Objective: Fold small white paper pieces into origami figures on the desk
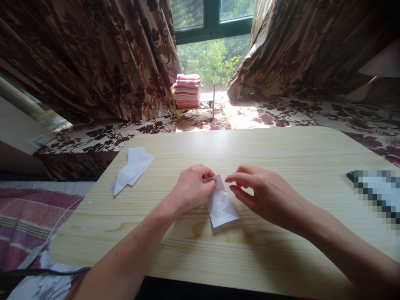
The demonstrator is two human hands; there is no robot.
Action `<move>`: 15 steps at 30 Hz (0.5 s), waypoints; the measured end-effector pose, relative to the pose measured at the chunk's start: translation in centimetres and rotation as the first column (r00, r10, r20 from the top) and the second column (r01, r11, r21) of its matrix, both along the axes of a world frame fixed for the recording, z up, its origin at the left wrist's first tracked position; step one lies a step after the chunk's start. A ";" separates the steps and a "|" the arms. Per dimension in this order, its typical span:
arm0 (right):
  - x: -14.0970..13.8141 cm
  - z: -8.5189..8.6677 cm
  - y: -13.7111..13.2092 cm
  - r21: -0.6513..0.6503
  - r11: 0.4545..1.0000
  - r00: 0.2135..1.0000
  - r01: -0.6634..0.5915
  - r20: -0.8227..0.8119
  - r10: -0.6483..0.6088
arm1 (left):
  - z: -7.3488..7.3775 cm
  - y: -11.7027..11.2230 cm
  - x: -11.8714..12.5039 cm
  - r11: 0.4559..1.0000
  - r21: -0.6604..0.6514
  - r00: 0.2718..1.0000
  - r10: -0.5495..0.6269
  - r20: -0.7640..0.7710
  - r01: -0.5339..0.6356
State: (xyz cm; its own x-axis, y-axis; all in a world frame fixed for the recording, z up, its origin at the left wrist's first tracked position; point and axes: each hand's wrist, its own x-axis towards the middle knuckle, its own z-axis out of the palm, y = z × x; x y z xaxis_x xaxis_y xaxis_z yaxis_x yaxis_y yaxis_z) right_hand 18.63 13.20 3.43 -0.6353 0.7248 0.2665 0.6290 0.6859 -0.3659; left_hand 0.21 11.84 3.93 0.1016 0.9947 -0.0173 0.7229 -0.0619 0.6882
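A folded piece of white paper (pixel 221 204) lies at a slant near the middle of the wooden table (pixel 265 150). My left hand (pixel 195 183) is closed on its upper left edge, with thumb and fingers pinching the paper. Just to the right of the paper, my right hand (pixel 256 185) hovers with thumb and forefinger apart and nothing between them. Its fingertips point at the paper's upper end without touching it.
Folded white papers (pixel 133 168) lie at the table's left. A pixelated object (pixel 375 193) sits at the right edge. Behind the table, a small rack (pixel 213 102) bears stacked pink-and-white cloths (pixel 187 91). Paper scraps (pixel 46 283) and a cable (pixel 59 221) are at lower left.
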 end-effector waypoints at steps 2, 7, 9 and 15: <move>-0.4 0.4 -1.0 0.007 0.998 0.991 -0.067 0.113 0.066 | 0.1 0.0 -0.2 1.000 -0.021 1.000 -0.006 0.001 0.006; -1.8 0.4 -2.6 0.004 0.992 0.942 -0.123 0.317 0.115 | 0.2 -0.1 -0.5 0.998 -0.059 1.000 -0.028 0.002 0.028; -2.1 0.4 -2.8 -0.020 0.994 0.926 -0.111 0.361 0.111 | 0.2 -0.1 -0.6 0.997 -0.069 0.999 -0.036 -0.002 0.036; -2.1 0.9 -3.2 -0.072 0.996 0.893 -0.054 0.442 0.080 | 0.3 0.0 -0.8 0.995 -0.086 0.998 -0.050 -0.032 0.047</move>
State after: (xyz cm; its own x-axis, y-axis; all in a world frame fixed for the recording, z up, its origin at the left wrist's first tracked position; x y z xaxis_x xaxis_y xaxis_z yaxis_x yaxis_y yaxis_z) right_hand 16.51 10.01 4.33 -0.7256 0.6816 -0.0944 0.6881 0.7189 -0.0983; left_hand -0.64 11.87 4.28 0.1480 0.9833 -0.1063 0.7438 -0.0398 0.6672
